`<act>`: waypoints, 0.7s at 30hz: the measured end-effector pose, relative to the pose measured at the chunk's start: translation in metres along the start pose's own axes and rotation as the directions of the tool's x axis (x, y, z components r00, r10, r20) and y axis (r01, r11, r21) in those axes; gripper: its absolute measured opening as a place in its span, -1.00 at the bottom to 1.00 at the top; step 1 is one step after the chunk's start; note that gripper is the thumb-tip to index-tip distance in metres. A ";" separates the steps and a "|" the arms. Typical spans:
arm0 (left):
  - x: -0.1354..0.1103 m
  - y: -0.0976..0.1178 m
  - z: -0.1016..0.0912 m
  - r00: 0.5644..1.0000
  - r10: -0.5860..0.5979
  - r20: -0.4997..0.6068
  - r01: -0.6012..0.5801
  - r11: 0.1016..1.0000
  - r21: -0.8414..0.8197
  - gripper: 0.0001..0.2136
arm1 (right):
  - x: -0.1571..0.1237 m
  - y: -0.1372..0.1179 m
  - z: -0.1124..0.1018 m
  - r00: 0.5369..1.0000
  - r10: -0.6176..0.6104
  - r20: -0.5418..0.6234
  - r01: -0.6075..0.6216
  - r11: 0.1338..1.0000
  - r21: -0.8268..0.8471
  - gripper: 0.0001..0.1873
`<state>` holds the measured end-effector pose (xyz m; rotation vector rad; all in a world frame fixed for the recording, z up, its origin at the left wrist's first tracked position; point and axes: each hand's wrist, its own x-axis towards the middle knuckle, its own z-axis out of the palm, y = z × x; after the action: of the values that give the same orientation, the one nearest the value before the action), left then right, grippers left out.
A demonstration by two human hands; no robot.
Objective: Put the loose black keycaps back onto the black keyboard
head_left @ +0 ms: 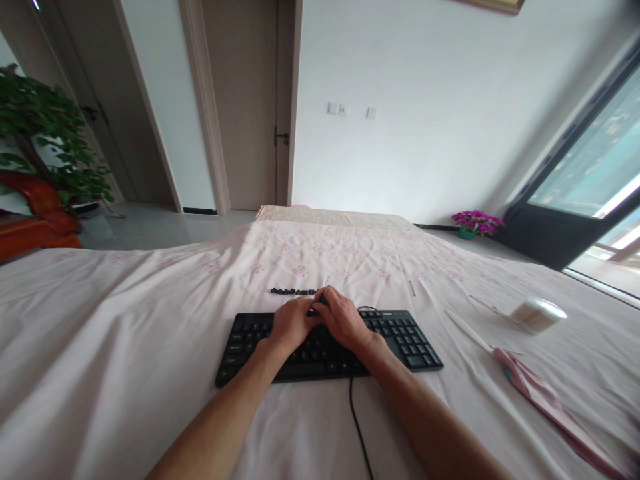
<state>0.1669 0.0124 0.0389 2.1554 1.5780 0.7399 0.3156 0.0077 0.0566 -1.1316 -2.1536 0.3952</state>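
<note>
A black keyboard [400, 337] lies on a pink flowered cloth [125, 333], its cable [357, 420] trailing toward me. Both my hands rest over the keyboard's upper middle. My left hand [291, 322] is curled, fingertips meeting the right hand at the top key rows. My right hand [345, 320] is closed around a thin wire tool [327, 283] whose loop pokes up above the fingers. A short row of loose black keycaps [294, 291] lies on the cloth just beyond the keyboard.
A round container of cotton swabs [537, 314] lies at the right, with a white stick [467, 330] and a folded pink cloth [545, 400] near it. A plant [45, 133], doors, a flower pot [475, 223] and a window stand beyond.
</note>
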 end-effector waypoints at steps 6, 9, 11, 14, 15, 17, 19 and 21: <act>0.003 -0.006 0.003 1.000 -0.011 0.011 0.012 0.995 -0.095 -0.83 | -0.001 0.004 -0.007 1.000 0.030 0.008 -0.030 0.999 -0.017 -0.89; 0.002 -0.005 0.004 1.000 -0.005 0.007 0.005 0.994 -0.107 -0.84 | -0.002 0.007 -0.008 0.999 0.040 -0.017 -0.040 0.999 0.020 -0.90; 0.001 -0.003 0.003 1.000 -0.007 0.013 0.008 0.995 -0.100 -0.83 | -0.002 0.007 -0.007 0.999 0.032 -0.025 -0.031 0.999 0.039 -0.90; 0.000 0.000 0.002 1.000 -0.006 0.021 0.007 0.996 -0.091 -0.82 | -0.002 0.008 -0.005 0.999 0.017 -0.031 -0.015 0.999 0.050 -0.91; 0.000 0.000 0.001 1.000 -0.006 0.021 0.008 0.997 -0.083 -0.82 | -0.001 0.008 -0.005 0.999 0.012 -0.033 -0.010 0.999 0.052 -0.91; 0.000 0.002 0.001 1.000 -0.018 0.013 0.018 0.999 -0.049 -0.82 | -0.001 0.008 -0.003 0.999 0.003 -0.035 -0.001 0.999 0.054 -0.91; 0.000 0.002 0.001 1.000 -0.026 0.002 0.026 1.000 0.000 -0.83 | -0.001 0.008 -0.003 0.999 -0.002 -0.033 0.004 0.999 0.052 -0.92; 0.001 0.003 0.002 1.000 -0.017 -0.003 0.017 0.999 0.047 -0.83 | -0.001 0.009 -0.002 0.999 -0.004 -0.033 0.005 0.999 0.044 -0.93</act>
<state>0.1705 0.0120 0.0396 2.1724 1.6285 0.7080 0.3225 0.0119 0.0529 -1.1011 -2.1081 0.4170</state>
